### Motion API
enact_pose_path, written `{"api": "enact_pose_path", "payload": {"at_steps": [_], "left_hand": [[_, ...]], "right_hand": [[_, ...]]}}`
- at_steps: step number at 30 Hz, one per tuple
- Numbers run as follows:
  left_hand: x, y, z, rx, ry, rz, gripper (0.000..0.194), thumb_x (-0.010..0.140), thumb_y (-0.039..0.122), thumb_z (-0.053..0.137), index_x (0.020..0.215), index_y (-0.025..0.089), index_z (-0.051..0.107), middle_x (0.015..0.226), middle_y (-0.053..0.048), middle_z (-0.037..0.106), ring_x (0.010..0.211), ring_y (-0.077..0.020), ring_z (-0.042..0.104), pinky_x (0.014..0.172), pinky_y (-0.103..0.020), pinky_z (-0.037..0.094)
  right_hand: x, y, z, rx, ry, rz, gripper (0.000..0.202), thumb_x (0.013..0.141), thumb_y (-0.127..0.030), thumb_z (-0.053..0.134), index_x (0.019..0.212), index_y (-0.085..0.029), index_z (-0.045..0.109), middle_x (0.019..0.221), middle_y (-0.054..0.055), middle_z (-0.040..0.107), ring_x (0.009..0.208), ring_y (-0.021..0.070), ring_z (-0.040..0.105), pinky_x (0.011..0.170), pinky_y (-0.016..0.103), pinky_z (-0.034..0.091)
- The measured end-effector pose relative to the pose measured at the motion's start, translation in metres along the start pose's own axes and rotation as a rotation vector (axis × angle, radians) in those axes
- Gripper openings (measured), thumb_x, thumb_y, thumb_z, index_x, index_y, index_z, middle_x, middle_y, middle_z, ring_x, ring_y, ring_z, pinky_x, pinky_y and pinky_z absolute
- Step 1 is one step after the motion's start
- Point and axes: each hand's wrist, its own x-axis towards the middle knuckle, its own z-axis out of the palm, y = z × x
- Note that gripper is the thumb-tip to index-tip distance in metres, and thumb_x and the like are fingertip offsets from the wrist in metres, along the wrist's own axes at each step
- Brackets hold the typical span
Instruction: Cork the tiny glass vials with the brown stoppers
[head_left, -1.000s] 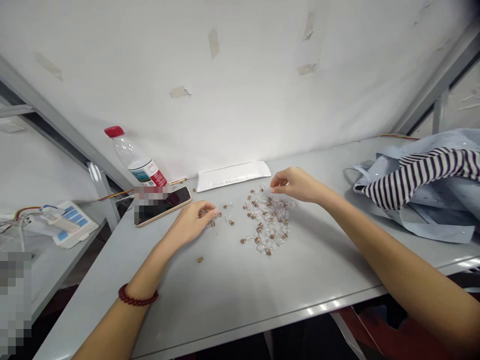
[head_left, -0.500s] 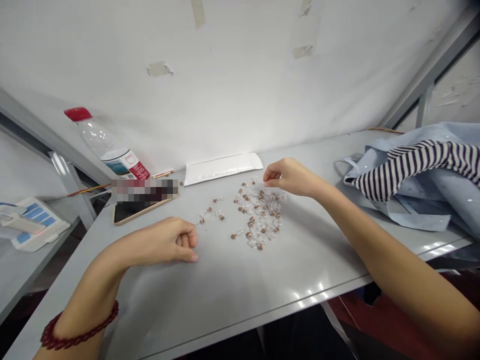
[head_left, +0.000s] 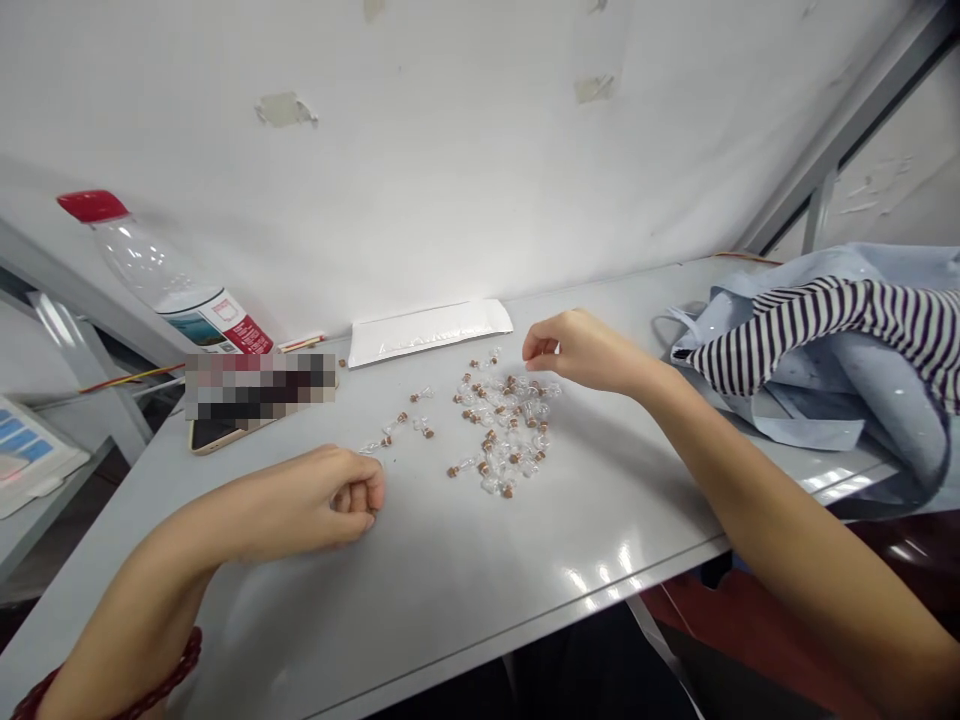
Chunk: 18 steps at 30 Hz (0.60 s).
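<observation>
A loose pile of tiny clear glass bottles with brown cork stoppers (head_left: 510, 425) lies on the grey table (head_left: 450, 570). Left of the pile, several more of these little cork bottles (head_left: 420, 425) lie scattered. My left hand (head_left: 330, 500) rests on the table just in front of the scattered ones. Its fingers are curled loosely inward, and nothing shows inside them. At the upper right edge of the pile is my right hand (head_left: 574, 350), thumb and fingertips drawn together in a pinch. Whatever they may hold is hidden.
A white flat packet (head_left: 431, 333) lies against the wall behind the pile. To the left are a phone (head_left: 225, 430), partly blurred out, and a red-capped plastic bottle (head_left: 165, 270). Pale blue cloth with a striped band (head_left: 810, 330) covers the table's right end.
The view has turned slightly right. My left hand has drawn a little toward me, uncovering more of the nearest little bottles. My right hand has shifted slightly away from the pile, still pinched.
</observation>
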Motion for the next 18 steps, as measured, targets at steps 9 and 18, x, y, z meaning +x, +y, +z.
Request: {"api": "enact_pose_path", "payload": {"at_steps": [9,18], "left_hand": [[0.009,0.016,0.009,-0.093,-0.020,0.098,0.016,0.079,0.035,0.054,0.070,0.022,0.060,0.061,0.002,0.057,0.057,-0.0135,0.050,0.051,-0.022,0.037],[0.017,0.024,0.018,-0.332,-0.108,0.151,0.014,0.080,0.034,0.059,0.076,0.021,0.061,0.068,0.001,0.063,0.066,-0.0147,0.060,0.062,-0.024,0.046]], "right_hand": [[-0.011,-0.001,-0.011,0.418,-0.634,0.095,0.008,0.073,-0.020,0.069,0.065,-0.018,0.068,0.060,0.000,0.068,0.059,0.0141,0.065,0.057,0.026,0.051],[-0.022,-0.023,-0.006,0.645,-1.002,0.106,0.019,0.052,-0.021,0.085,0.065,-0.015,0.074,0.065,0.003,0.073,0.062,0.0179,0.070,0.059,0.027,0.055]]}}
